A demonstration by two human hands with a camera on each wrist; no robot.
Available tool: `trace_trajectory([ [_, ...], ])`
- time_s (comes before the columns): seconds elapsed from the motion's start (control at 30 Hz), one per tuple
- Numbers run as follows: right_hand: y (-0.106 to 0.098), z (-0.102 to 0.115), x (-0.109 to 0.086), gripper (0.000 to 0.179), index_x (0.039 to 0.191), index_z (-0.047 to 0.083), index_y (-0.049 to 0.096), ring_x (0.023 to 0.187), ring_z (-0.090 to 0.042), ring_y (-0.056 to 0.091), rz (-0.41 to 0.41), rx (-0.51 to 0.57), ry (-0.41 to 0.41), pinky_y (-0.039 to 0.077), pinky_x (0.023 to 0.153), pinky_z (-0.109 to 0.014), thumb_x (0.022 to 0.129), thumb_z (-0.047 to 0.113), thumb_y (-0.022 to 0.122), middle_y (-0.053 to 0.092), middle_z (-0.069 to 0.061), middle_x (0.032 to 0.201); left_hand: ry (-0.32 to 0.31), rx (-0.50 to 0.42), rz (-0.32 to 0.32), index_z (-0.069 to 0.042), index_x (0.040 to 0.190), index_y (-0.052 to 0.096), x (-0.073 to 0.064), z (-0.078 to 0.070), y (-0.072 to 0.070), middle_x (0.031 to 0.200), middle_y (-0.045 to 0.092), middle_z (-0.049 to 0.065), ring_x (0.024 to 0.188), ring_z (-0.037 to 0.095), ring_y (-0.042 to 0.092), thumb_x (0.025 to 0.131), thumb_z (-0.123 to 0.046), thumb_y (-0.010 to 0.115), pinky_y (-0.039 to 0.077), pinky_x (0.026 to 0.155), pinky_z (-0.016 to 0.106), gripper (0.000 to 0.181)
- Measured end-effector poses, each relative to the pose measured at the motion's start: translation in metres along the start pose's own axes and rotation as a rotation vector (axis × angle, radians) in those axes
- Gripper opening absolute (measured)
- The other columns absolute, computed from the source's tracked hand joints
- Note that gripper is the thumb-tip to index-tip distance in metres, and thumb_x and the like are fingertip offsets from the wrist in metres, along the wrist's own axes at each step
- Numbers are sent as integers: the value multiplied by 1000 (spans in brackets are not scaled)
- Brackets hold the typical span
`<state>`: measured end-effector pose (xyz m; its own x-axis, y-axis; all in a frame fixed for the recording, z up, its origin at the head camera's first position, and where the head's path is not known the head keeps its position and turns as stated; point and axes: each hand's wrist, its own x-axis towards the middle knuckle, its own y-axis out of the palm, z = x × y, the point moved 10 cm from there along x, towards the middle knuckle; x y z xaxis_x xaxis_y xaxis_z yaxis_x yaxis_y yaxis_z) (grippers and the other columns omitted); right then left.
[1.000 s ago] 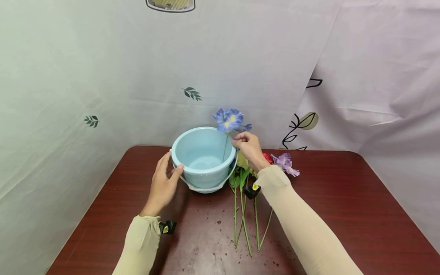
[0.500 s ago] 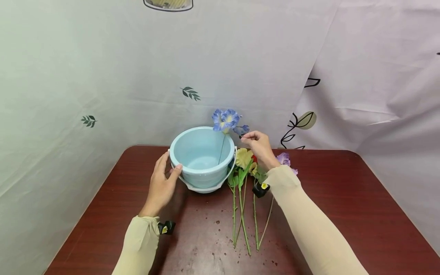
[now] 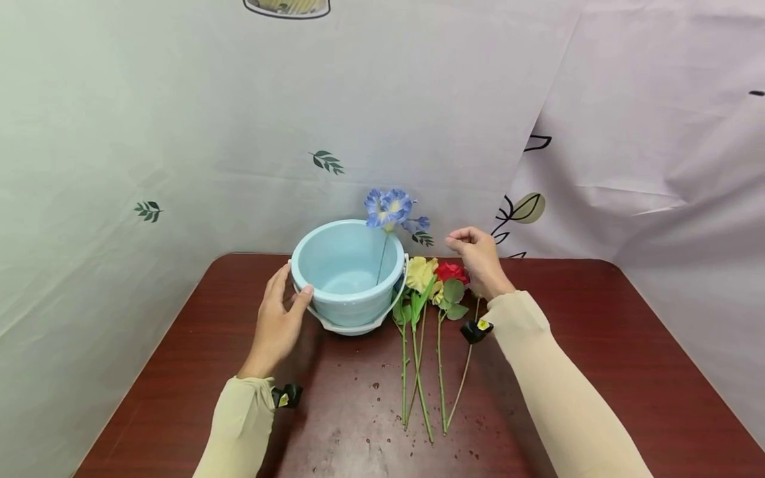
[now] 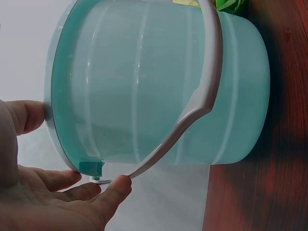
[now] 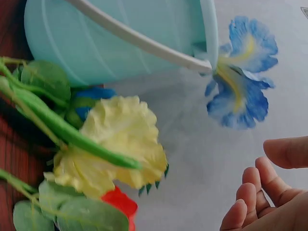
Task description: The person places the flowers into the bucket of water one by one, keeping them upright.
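Note:
The light blue plastic bucket stands near the table's back edge, its white handle hanging down at the front. At the bucket's left side my left hand holds the rim, thumb in front and fingers by the handle's joint. One blue iris leans on the bucket's right rim with its stem inside; its petals show beside the rim in the right wrist view. To the right, my right hand hangs in the air over the loose flowers, fingers loosely bent and holding nothing.
Right of the bucket lie a yellow flower, a red rose and others, their green stems pointing toward the front. Water drops dot the dark red table. A pale printed cloth hangs close behind.
My right hand has let go of the blue iris and moved right, away from the bucket. The iris stays leaning on the rim. My left hand keeps its place on the bucket.

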<state>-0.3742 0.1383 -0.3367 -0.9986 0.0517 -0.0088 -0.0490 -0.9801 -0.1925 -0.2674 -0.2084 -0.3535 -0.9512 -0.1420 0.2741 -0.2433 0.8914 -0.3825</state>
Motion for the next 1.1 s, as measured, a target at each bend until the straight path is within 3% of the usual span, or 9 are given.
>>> trace_trajectory([
  [0.1, -9, 0, -2, 16, 103, 3, 61, 68, -11, 43, -26, -27, -23, 38, 54, -24, 94, 16, 61, 53, 2, 83, 5, 1, -2, -7, 152, 26, 0, 0, 0, 154, 26, 10, 134, 26, 37, 99, -26, 54, 37, 112, 38, 62],
  [0.27, -23, -4, -4, 20, 105, -2, 60, 73, -11, 44, -54, -80, -47, 41, 62, -25, 95, 14, 61, 52, 1, 81, 9, 3, -5, -7, 152, 26, 0, 1, -1, 154, 26, 9, 134, 26, 37, 99, -26, 54, 37, 111, 38, 62],
  [0.63, -54, -24, -11, 20, 107, -3, 57, 77, -11, 49, -110, -153, 13, 45, 65, -21, 94, 12, 60, 53, 4, 82, 8, 0, -7, -8, 152, 27, 0, 0, -1, 154, 26, 9, 132, 26, 39, 99, -26, 55, 38, 111, 38, 62],
  [1.1, -52, -60, -15, 14, 97, -2, 57, 70, -13, 52, -45, -281, 84, 44, 54, -21, 91, 9, 61, 53, 1, 76, 15, -7, -6, -6, 151, 28, 0, -1, -1, 153, 27, 11, 133, 24, 37, 99, -25, 55, 38, 111, 39, 61],
])
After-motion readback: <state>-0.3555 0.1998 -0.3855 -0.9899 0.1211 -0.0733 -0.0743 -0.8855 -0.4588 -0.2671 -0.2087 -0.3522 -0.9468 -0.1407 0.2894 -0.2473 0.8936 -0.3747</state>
